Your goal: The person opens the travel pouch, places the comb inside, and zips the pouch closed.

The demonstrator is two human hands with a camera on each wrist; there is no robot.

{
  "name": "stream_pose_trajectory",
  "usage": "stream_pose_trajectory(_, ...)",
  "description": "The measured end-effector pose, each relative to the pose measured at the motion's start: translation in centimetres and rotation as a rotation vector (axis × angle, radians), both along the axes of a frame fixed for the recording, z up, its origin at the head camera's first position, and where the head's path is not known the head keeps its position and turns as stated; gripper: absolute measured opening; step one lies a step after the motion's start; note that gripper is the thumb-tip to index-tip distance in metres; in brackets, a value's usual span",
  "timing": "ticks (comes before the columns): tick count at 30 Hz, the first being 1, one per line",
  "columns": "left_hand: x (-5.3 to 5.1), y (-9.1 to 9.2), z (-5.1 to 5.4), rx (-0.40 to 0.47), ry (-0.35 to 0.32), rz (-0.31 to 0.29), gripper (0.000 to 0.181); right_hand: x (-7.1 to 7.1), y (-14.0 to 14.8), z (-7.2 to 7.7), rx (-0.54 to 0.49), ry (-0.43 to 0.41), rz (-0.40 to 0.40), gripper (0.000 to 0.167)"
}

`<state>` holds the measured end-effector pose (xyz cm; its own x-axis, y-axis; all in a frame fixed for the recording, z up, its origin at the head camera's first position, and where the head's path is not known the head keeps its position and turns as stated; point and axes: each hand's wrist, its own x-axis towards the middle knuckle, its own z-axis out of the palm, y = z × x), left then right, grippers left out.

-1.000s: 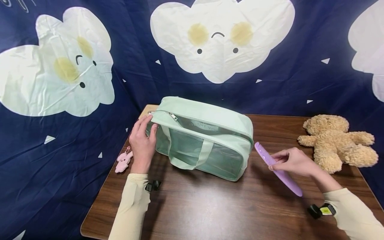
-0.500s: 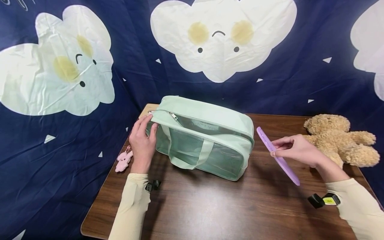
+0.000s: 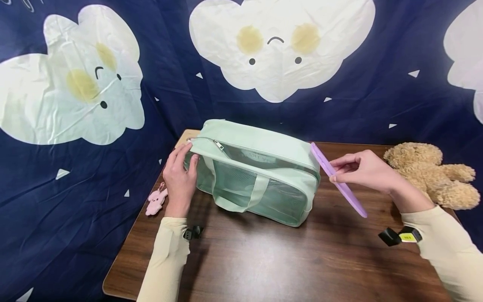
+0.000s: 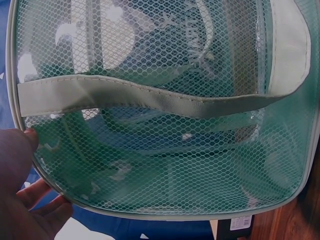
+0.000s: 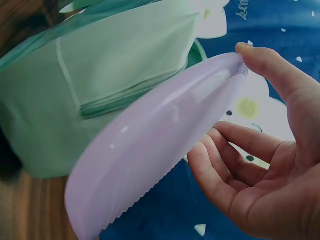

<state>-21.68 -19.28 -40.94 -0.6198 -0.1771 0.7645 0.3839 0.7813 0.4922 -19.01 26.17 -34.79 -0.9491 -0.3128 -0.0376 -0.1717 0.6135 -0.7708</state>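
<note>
Right hand [image 3: 360, 170]: thumb and fingertips pinched purple comb [image 3: 341, 183]; forearm [image 3: 441, 247] slanted over right edge of table [image 3: 264, 268]. Left hand [image 3: 180, 179]: gripped green bag [image 3: 260, 136] near left edge.

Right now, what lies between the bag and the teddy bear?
In the head view, the purple comb and the right hand holding it show between the bag and the teddy bear, over the tabletop.

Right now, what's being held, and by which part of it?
Right hand: purple comb, pinched near mid-length. Left hand: green bag, held at its upper left corner.
</note>
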Motion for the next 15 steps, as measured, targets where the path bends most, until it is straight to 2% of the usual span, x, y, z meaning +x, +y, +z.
stream_pose_trajectory(8, 0.0, 0.1, 0.1, 0.001, 0.006, -0.005, 0.034, -0.9, -2.5, 2.7, 0.013, 0.052, 0.043, 0.042)
stream_pose_trajectory(15, 0.0, 0.2, 0.0, 0.012, 0.005, 0.003, 0.034, -1.9, -5.0, 4.5, 0.041, 0.055, 0.085, 0.045)
